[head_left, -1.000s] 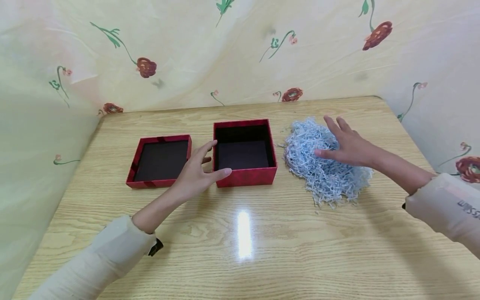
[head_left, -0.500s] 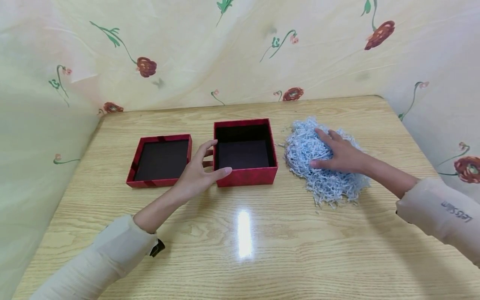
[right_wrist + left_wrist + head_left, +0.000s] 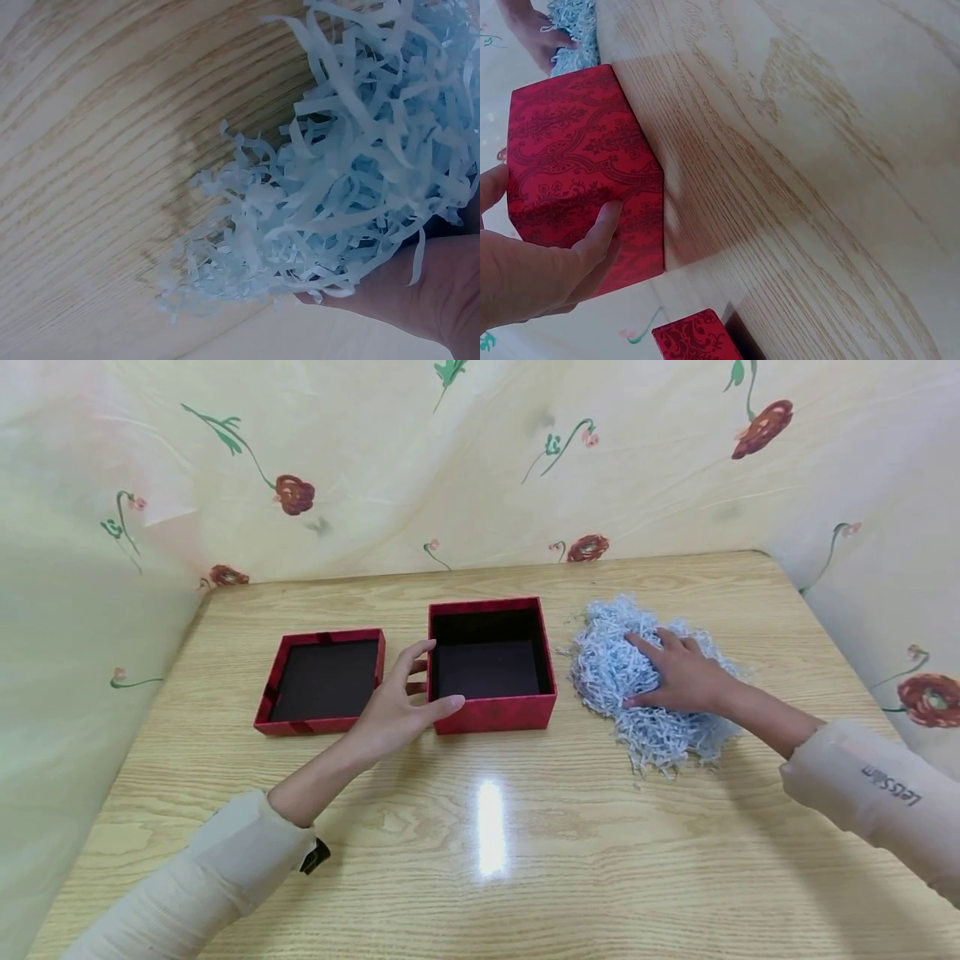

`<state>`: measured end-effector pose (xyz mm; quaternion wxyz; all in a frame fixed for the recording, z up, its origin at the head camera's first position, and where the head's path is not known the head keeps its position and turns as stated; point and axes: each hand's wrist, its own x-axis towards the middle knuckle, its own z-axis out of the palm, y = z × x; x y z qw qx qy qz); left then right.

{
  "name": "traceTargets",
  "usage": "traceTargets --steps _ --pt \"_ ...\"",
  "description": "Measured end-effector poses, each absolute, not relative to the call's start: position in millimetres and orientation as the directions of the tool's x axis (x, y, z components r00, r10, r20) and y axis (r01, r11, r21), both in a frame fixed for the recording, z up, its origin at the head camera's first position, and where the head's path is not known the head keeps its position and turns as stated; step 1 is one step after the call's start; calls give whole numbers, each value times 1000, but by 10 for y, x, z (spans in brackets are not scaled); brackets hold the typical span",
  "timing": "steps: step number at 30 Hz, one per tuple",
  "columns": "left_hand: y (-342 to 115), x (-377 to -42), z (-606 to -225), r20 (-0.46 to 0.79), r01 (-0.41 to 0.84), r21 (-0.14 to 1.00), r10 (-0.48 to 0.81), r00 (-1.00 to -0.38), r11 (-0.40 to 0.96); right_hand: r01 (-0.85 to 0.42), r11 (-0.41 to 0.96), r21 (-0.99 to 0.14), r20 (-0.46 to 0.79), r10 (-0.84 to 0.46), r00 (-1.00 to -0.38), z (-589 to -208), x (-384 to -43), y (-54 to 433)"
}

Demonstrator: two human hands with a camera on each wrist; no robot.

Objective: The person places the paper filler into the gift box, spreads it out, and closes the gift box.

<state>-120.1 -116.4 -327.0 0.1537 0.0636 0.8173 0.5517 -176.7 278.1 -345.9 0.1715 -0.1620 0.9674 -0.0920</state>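
A red patterned box (image 3: 491,714) with a black inside stands with its top uncovered mid-table. My left hand (image 3: 393,706) holds its front left corner, thumb on the front face and fingers along the left side. The left wrist view shows the thumb (image 3: 600,225) against the box's patterned wall. To the right of the box lies a heap of pale blue shredded paper (image 3: 611,652). My right hand (image 3: 686,677) grips into the top of this heap, thumb and fingers apart with shreds between them. Some fingertips are hidden among the strands.
The matching red lid (image 3: 322,681) lies inside-up left of the box, behind my left forearm. A floral cloth (image 3: 375,468) hangs along the back and sides of the wooden table (image 3: 570,860). A few loose strands lie around the heap.
My right hand has come down and slightly left into the shredded paper, its fingers sinking in. The left hand and the box have stayed in place.
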Motion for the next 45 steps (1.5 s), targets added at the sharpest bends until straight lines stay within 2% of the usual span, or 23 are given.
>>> traceTargets --steps 5,14,22,26,33,45 --pt "-1168 -1197 -3281 -177 -61 922 278 -944 382 -298 930 -215 -278 -350 -894 -3471 -1752 2789" --pt "-1177 -1180 -3294 -182 -65 922 278 -943 382 -361 901 -240 -148 -401 -904 -3519 -1746 2825" --pt "-1175 -1170 -3310 -173 -54 920 278 -945 388 -365 869 -334 -56 -405 -913 -3482 -1740 2908" --pt "-1177 -1163 -3322 -170 -52 922 282 -944 384 -351 856 -381 -3 -380 -925 -3391 -1733 2929" --pt "-1190 -1145 -3337 -172 -51 921 284 -943 386 -354 848 -394 82 -351 -933 -3185 -1764 2989" --pt "-1207 -1129 -3384 -157 -42 930 293 -943 365 -321 864 -387 103 -306 -947 -2848 -1820 3104"
